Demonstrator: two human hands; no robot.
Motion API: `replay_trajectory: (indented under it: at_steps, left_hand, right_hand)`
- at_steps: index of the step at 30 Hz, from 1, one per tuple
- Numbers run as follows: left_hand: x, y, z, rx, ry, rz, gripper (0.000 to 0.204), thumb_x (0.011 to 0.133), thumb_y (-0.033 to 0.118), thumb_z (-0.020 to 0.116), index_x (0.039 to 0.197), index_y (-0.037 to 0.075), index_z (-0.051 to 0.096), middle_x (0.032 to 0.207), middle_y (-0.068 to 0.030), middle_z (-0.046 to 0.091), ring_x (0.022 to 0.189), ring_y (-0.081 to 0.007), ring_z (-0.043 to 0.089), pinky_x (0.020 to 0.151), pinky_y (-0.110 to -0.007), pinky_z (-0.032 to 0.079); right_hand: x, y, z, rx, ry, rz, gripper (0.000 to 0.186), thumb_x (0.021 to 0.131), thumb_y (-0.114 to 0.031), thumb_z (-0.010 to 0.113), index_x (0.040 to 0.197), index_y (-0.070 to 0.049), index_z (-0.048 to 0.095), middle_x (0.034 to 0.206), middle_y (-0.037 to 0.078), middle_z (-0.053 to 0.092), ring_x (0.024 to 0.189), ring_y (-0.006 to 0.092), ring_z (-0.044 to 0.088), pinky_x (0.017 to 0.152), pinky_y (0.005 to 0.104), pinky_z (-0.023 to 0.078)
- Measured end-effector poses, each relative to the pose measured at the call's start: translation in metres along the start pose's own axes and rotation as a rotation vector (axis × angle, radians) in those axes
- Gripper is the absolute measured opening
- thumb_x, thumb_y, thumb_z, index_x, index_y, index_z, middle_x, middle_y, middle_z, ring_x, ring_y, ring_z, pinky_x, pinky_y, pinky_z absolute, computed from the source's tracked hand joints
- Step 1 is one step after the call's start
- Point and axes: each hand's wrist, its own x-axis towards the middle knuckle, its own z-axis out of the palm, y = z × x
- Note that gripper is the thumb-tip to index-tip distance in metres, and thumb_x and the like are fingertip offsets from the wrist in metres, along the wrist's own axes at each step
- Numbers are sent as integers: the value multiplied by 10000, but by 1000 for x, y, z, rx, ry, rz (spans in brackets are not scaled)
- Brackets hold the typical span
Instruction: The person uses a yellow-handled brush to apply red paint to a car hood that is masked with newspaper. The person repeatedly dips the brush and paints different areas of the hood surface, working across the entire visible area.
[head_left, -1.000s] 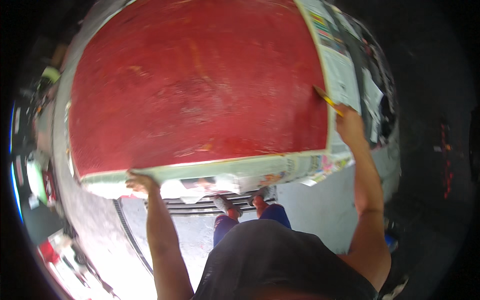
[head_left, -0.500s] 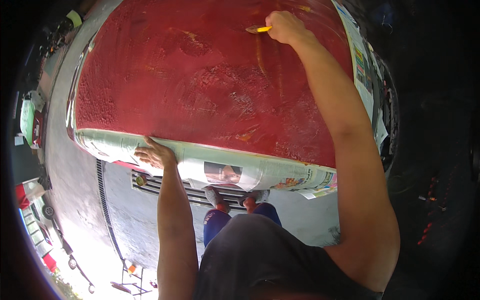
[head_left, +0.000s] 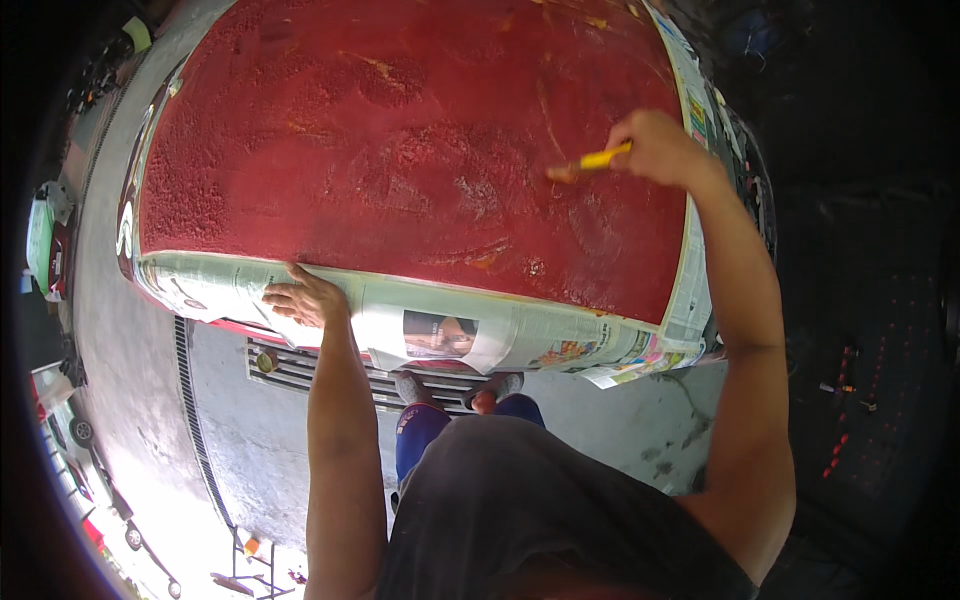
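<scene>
A red car panel (head_left: 330, 150) with a wet, blistered and wrinkled surface spreads out in front of me. Newspaper (head_left: 385, 310) is fixed along its near edge and down its right side. My right hand (head_left: 660, 148) grips a paintbrush (head_left: 604, 158) by its yellow handle, over the right part of the panel. The bristles point left and are at or just above the red surface; I cannot tell if they touch. My left hand (head_left: 310, 298) rests with fingers spread on the newspaper at the near edge, holding nothing.
Below the car's edge a slatted floor grate (head_left: 300, 375) carries a small open can (head_left: 267, 361). My feet stand by the grate on a grey concrete floor (head_left: 260, 450). A long drain strip (head_left: 195, 400) runs along the left. Other vehicles (head_left: 85, 435) stand at the far left.
My right hand has brought the paintbrush from the far part of the panel nearer to me and rightward. My left hand stays on the newspaper. The view has shifted slightly.
</scene>
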Motion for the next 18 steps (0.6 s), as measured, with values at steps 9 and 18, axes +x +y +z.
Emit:
replay_trajectory:
  at_steps: [9, 18]
  left_hand:
    - [0, 0, 0, -5, -1, 21, 1034, 926, 804, 60, 1607, 29, -10, 1683, -197, -12, 1548, -407, 37, 1238, -578, 181]
    - [8, -9, 8, 17, 16, 11, 1030, 933, 803, 75, 1609, 28, 5, 1685, -196, -19, 1550, -401, 44, 1231, -585, 187]
  right_hand:
    - [99, 31, 9, -7, 233, 73, 207, 801, -184, 750, 988, -96, 765, 865, 164, 729, 836, 321, 710, 759, 429, 538]
    - [-54, -16, 44, 113, -126, 159, 206, 817, -181, 755, 1010, -109, 772, 916, 135, 737, 868, 270, 706, 769, 406, 537]
